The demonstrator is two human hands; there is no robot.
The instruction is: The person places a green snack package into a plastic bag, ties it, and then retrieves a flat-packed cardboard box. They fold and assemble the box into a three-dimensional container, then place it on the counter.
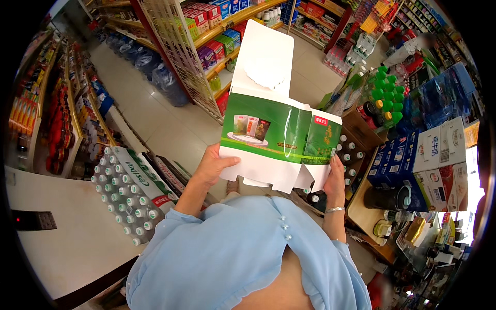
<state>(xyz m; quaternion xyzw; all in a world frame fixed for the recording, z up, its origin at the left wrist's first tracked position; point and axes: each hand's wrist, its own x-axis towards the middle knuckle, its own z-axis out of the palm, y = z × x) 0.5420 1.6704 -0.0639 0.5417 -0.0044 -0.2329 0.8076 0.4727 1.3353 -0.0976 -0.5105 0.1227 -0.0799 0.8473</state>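
Note:
Out in front of me I hold a flattened green cardboard box [281,135] by its two sides. A tall white flap [261,59] stands up from its far edge, and white notched flaps hang along the near edge. My left hand [213,164] grips the left side, thumb on the printed face and fingers behind it. My right hand [336,178] pinches the lower right corner, its fingers partly hidden behind the card. A bracelet [335,209] circles the right wrist.
Bottled water packs [126,194] stand at my left beside a white counter [62,227]. Blue and white cartons [413,170], a dark canister [386,197] and green-capped bottles [387,90] crowd the right. Stocked shelves [219,46] rise ahead; another person [408,50] is far right. Tiled floor [168,124] lies between.

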